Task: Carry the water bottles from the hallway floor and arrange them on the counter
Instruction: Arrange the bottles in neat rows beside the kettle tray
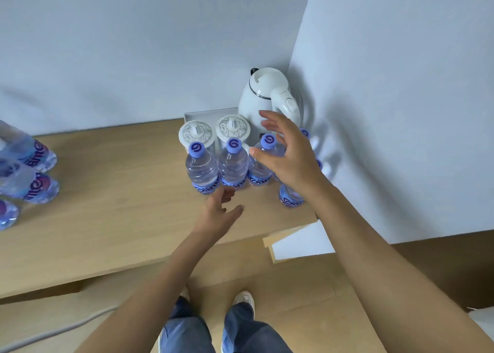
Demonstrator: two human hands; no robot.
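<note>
Clear plastic water bottles with purple caps (232, 165) stand upright in a row on the light wooden counter (112, 205), near a white electric kettle (270, 98). Right hand (288, 160) hovers over the row's right end, grip spread apart. Left hand (219, 213), fingers loose and empty, sits just beside the middle bottle's base.
</note>
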